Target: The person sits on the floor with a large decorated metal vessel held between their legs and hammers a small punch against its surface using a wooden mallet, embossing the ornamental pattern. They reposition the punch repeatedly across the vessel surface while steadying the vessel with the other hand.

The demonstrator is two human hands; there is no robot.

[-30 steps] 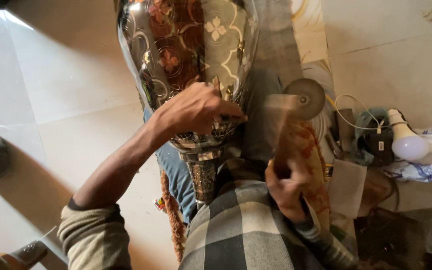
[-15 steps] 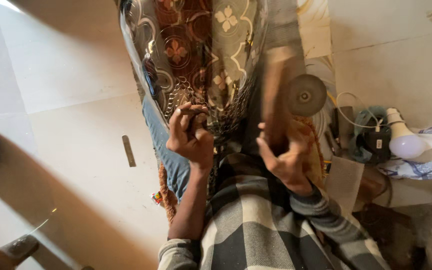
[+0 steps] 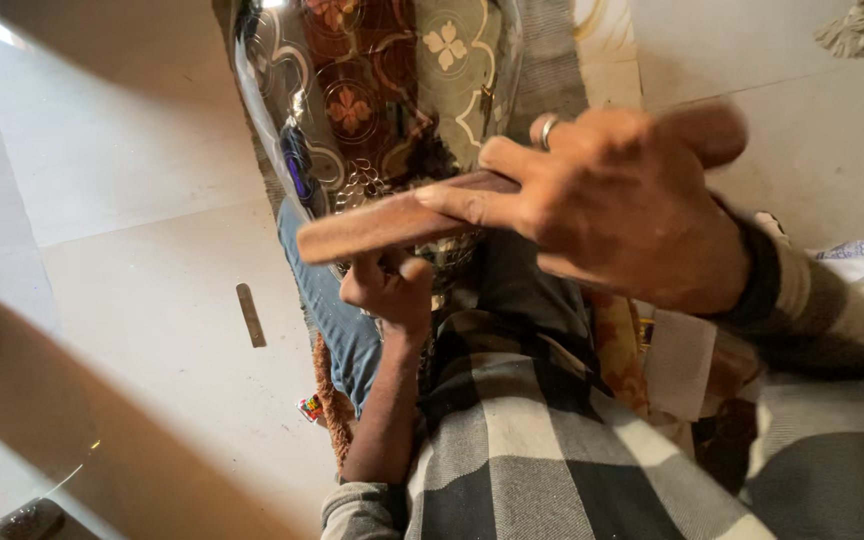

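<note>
**Polished vessel on the lap, wooden stick raised across it**

We see a large metal vessel (image 3: 382,120), mirror-bright and rounded, lying along our lap with its narrow end toward us. Its curved skin reflects a patterned cloth in brown and olive with pale flower shapes.

Our right hand (image 3: 622,200) is curled tight around a flat wooden stick (image 3: 392,222), fingers wrapped over it, a ring on one finger. The stick lies crosswise in front of the vessel's lower part and hides some of it. Our left hand (image 3: 387,285) sits below, fingers bent against the vessel's narrow end; we cannot tell whether it grips or only steadies.

A small flat metal strip (image 3: 250,314) lies apart on the pale smooth floor (image 3: 132,190). Grey checked sleeves (image 3: 552,450) fill the foreground, soft and woven against the hard shine.
</note>
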